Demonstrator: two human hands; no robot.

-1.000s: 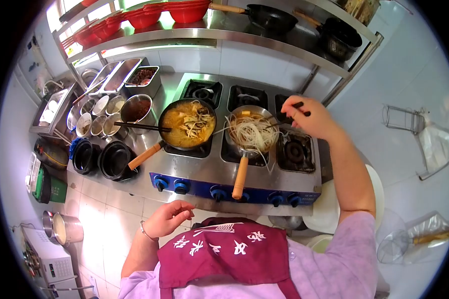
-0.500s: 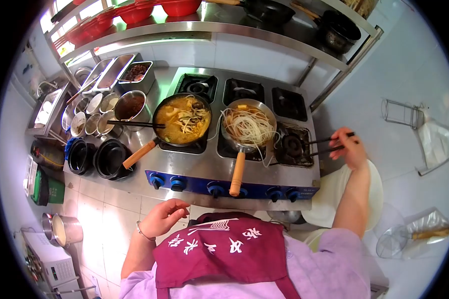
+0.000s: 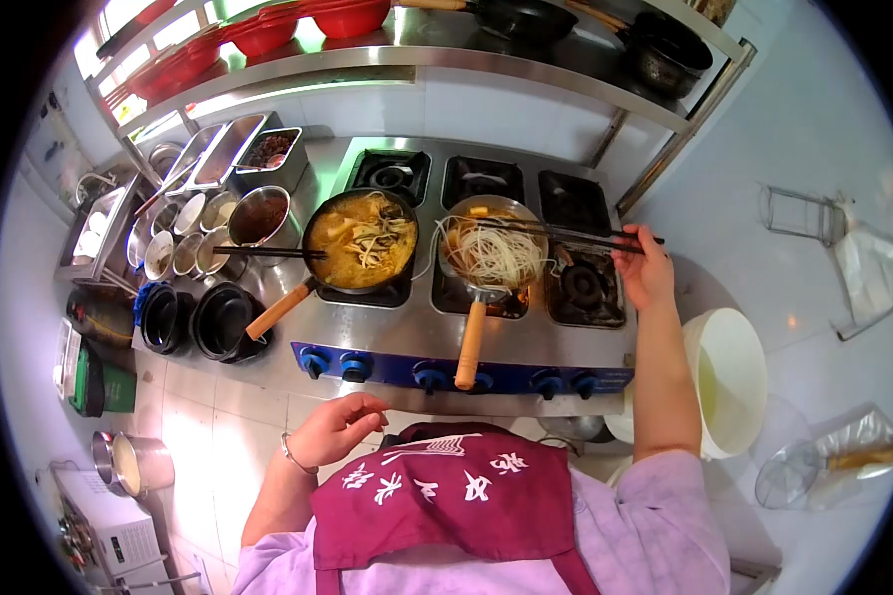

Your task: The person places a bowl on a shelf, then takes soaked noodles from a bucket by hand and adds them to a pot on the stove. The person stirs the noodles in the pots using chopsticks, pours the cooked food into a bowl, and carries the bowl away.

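Note:
My right hand (image 3: 647, 270) is closed around a pair of long dark chopsticks (image 3: 593, 238), whose tips reach left into the noodles. Pale noodles (image 3: 496, 254) sit heaped in a steel pan (image 3: 536, 213) with a wooden handle (image 3: 471, 345) pointing towards me. To its left is a dark frying pan (image 3: 312, 216) of yellow-orange soup with shredded toppings (image 3: 375, 243). Another pair of dark chopsticks (image 3: 268, 252) rests across that pan's left rim. My left hand (image 3: 347, 428) hangs in front of the stove, fingers loosely curled and thumb apart, holding nothing.
The gas stove (image 3: 437, 342) has several burners and blue knobs along its front. Left of it stand seasoning bowls (image 3: 189, 213), a steel pot of red sauce (image 3: 286, 223) and black pots (image 3: 223, 319). A shelf (image 3: 407, 61) runs overhead. A white bucket (image 3: 749, 382) stands right.
My right hand has moved left and up, bringing the chopsticks from the right-hand burner to the noodles in the steel pan. The left hand has shifted slightly right.

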